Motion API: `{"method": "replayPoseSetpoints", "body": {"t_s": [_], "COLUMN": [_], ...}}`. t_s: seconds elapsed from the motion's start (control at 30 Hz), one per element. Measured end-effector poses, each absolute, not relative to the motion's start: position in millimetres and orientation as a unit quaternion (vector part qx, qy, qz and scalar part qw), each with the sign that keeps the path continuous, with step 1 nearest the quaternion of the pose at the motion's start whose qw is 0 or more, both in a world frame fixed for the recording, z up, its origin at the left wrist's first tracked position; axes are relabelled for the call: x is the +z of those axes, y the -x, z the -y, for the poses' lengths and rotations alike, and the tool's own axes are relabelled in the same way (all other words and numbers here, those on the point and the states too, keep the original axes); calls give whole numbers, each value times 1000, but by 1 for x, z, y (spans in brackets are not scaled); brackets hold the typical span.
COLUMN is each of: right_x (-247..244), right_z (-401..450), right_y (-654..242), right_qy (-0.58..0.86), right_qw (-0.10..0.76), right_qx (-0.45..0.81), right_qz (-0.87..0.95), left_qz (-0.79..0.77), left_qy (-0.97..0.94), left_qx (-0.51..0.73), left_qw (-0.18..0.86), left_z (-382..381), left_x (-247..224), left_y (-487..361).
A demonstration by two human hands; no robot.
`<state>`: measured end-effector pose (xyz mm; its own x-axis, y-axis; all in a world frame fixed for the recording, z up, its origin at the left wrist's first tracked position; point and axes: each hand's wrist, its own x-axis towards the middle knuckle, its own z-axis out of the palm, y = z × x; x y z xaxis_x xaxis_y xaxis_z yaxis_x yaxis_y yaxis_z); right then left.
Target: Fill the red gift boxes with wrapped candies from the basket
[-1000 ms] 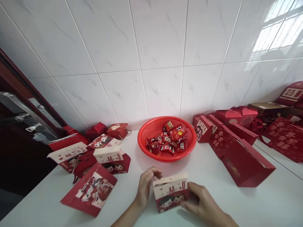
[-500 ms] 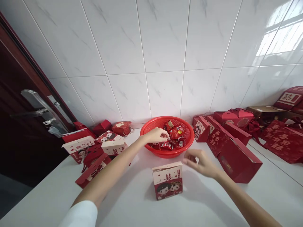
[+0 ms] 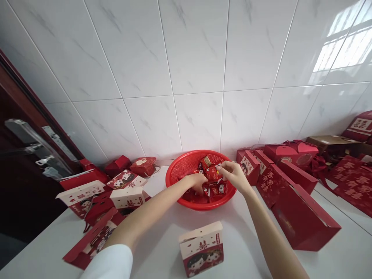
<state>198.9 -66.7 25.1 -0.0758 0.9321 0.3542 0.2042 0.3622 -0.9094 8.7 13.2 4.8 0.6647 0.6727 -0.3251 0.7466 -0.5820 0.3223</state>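
Note:
A red plastic basket (image 3: 172, 175) stands near the wall with red-wrapped sweets (image 3: 211, 173) in it. My left hand (image 3: 198, 182) reaches down into the basket among the sweets, its fingertips partly hidden. Over the basket's right side, my right hand (image 3: 233, 173) has its fingers pinched together at the sweets; what they hold is too small to name. A cream and red box (image 3: 202, 250) with two cartoon faces stands upright in front of the basket, touched by neither hand.
Red and cream boxes (image 3: 128, 197) crowd the left side near a dark door (image 3: 17, 147). Several red boxes (image 3: 302, 217) stand in a row on the right, with more red packages (image 3: 353, 178) beyond. A tiled wall (image 3: 197, 120) rises behind the basket.
My right hand has moved from beside the small box up to the basket. My left hand has gone lower into the sweets. The view has shifted slightly.

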Motion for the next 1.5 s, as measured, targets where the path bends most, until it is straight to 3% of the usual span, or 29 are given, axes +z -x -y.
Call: {"method": "replayPoseSetpoints", "body": {"t_s": [0.3, 0.6, 0.8, 1.0, 1.1, 1.2, 1.33, 1.5], "right_x": [0, -2, -2, 0, 1, 3, 8, 15], "right_z": [47, 49, 49, 50, 50, 51, 53, 59], "right_y": [-196, -196, -195, -196, -198, -200, -200, -188], "right_qy": [480, 486, 497, 475, 473, 447, 426, 397], "right_qw": [520, 479, 444, 492, 540, 568, 577, 597], "right_qx": [335, 306, 300, 309, 317, 376, 414, 437], "right_qz": [622, 663, 683, 661, 620, 579, 561, 543], "left_qz": [-395, -410, -351, -313, -364, -397, -352, -308], "left_qy": [-854, -832, -773, -747, -754, -800, -857, -883], "left_qx": [100, 152, 315, 378, 343, 213, 54, -43], "left_qw": [324, 341, 424, 447, 427, 396, 372, 353], "left_z": [-19, -14, -13, -8, -9, -8, 1, 9], "left_x": [20, 10, 15, 14, 14, 16, 17, 12], "left_y": [18, 14, 3, -13, -11, -2, 1, -18]}}
